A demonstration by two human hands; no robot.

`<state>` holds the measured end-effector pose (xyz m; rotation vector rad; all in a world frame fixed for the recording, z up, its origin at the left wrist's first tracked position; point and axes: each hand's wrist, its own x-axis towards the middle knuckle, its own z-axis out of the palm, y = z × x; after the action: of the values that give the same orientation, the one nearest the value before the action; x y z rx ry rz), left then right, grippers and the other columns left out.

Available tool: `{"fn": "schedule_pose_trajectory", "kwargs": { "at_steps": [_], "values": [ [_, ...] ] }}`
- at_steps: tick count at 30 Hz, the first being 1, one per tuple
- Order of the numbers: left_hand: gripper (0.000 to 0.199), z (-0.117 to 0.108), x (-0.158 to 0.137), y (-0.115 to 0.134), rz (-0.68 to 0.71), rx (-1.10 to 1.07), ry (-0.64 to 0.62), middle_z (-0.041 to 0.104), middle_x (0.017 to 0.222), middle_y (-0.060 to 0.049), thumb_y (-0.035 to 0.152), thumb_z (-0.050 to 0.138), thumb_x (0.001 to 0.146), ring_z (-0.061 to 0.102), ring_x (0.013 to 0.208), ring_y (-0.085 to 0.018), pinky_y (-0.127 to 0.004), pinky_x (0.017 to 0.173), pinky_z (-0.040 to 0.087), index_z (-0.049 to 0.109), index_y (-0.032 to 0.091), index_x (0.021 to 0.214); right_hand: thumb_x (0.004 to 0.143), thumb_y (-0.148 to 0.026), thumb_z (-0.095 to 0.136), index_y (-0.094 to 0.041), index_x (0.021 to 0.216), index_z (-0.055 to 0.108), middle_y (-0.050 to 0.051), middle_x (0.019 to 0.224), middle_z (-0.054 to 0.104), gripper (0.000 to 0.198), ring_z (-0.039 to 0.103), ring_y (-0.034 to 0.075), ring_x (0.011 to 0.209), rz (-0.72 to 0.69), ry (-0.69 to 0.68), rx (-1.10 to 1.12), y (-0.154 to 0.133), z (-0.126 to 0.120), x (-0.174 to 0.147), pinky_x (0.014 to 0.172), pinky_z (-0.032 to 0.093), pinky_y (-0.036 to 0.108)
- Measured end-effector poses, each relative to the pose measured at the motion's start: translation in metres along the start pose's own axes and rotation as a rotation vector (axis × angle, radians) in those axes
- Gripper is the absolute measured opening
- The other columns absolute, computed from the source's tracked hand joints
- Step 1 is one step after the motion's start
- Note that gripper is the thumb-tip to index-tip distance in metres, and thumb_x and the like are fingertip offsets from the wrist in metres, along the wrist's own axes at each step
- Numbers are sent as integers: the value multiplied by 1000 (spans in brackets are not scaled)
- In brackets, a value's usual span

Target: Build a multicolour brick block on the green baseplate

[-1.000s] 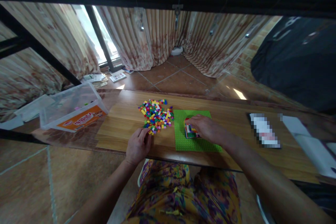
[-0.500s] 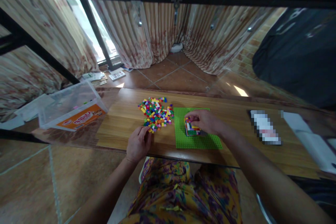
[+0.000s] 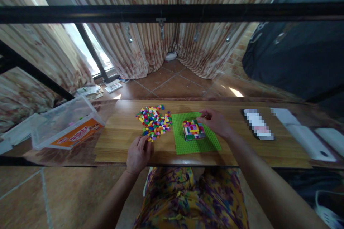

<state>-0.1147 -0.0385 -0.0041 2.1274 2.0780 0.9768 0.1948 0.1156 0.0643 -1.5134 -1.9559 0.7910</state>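
A multicoloured block structure of toy building bricks (image 3: 194, 130) stands on a green studded baseplate (image 3: 197, 147). My right hand (image 3: 216, 123) hovers at the structure's upper right corner, thumb and fingers pinched together; whatever is between the tips is too small to make out. To the left lies a loose pile of small coloured bricks (image 3: 154, 120). At the near edge of that pile my left hand (image 3: 138, 154) rests on the table with its fingers curled in and the tips by the bricks. Its fingertips are partly hidden, so what they hold cannot be seen.
The wooden table (image 3: 115, 134) reaches left and right of the baseplate. A clear plastic bin (image 3: 67, 123) with an orange label stands at the left. On the right are a phone (image 3: 258, 124) and white objects (image 3: 309, 143). A dark metal bar (image 3: 107, 14) crosses overhead.
My right hand has moved off the brick structure to its upper right, uncovering its top. My left hand stays by the pile. The camera view has tilted up a little.
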Motion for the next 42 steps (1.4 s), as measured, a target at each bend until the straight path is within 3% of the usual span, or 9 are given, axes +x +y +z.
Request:
{"fn": "schedule_pose_trajectory", "kwargs": {
  "at_steps": [3, 6, 13, 16, 21, 24, 42],
  "values": [
    [19, 1, 0, -1, -3, 4, -7, 67, 98, -8, 24, 50, 92, 64, 91, -22, -35, 83, 53, 59, 19, 107, 79, -39, 61, -16, 95, 70, 7, 82, 72, 30, 65, 18, 70, 83, 163, 3, 30, -12, -17, 66, 50, 31],
    [19, 0, 1, -1, -1, 8, 0, 66, 96, -8, 24, 50, 92, 64, 90, -21, -36, 83, 54, 60, 19, 107, 78, -38, 58, -16, 90, 71, 7, 79, 72, 28, 64, 20, 67, 161, 220, -116, 64, -19, -34, 65, 50, 32],
    [22, -5, 3, 9, 17, 31, 102, 64, 102, -10, 27, 54, 91, 63, 96, -22, -37, 85, 54, 61, 19, 111, 84, -31, 48, -17, 89, 69, 13, 92, 69, 26, 64, 25, 80, 57, 419, -360, 120, -13, -50, 74, 51, 38],
    [24, 1, 11, 34, 98, 15, 110, 63, 103, -10, 24, 53, 91, 61, 99, -22, -37, 88, 53, 62, 21, 113, 87, -31, 45, -16, 93, 69, 13, 94, 67, 29, 63, 25, 83, 67, 466, -412, 123, -8, -50, 73, 49, 38],
    [38, 29, 30, 89, 193, -128, -95, 57, 118, -13, 27, 51, 92, 55, 112, -25, -41, 95, 50, 53, 21, 130, 88, -30, 46, -15, 93, 69, 13, 94, 67, 28, 62, 25, 83, 46, 485, -395, 123, -7, -52, 74, 49, 36],
    [41, 43, 39, 108, 200, -124, -193, 56, 120, -13, 27, 49, 93, 54, 112, -26, -44, 95, 49, 50, 21, 134, 87, -30, 47, -17, 92, 69, 12, 93, 68, 26, 63, 24, 84, 22, 492, -353, 123, -9, -54, 75, 50, 36],
    [44, 52, 45, 114, 226, -116, -192, 56, 123, -14, 30, 47, 94, 51, 117, -26, -45, 100, 47, 46, 21, 138, 88, -32, 46, -18, 90, 70, 11, 92, 67, 28, 62, 24, 82, 49, 495, -324, 121, -9, -54, 72, 49, 36]
  ]
}}
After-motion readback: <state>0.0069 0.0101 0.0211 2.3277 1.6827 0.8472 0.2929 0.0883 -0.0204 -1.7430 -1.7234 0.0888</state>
